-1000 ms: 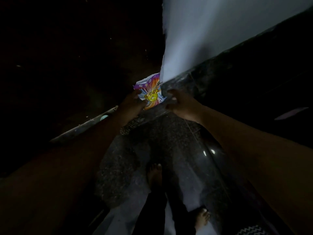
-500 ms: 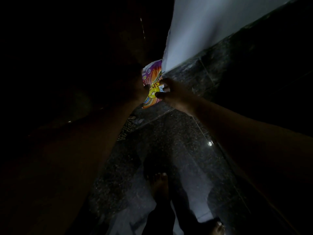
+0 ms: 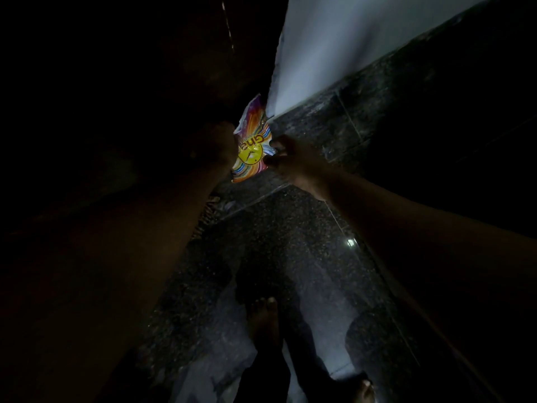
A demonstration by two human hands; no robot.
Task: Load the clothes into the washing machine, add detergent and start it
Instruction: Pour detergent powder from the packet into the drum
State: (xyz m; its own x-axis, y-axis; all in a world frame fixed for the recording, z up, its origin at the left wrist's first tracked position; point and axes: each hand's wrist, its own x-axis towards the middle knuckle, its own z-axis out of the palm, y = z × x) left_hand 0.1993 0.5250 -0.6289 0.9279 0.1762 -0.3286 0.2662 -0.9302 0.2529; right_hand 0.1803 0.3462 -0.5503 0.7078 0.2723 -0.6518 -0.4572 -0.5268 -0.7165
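The scene is very dark. A small colourful detergent packet [image 3: 251, 146], with a yellow disc and rainbow stripes, hangs in the air between both hands. My left hand [image 3: 218, 144] grips its left edge with curled fingers. My right hand [image 3: 292, 158] pinches its right edge. The washing machine and the clothes cannot be made out in the darkness on the left.
A white wall [image 3: 343, 39] rises at the upper right above a dark speckled stone skirting [image 3: 363, 112]. The floor [image 3: 276, 228] is dark speckled stone. My bare feet [image 3: 263, 315] stand below. A striped cloth or mat [image 3: 206, 219] lies by the left forearm.
Both hands have kept hold of the packet while it turned more upright and edge-on. The view has shifted toward the wall corner, and the pale rim seen on the left has gone dark.
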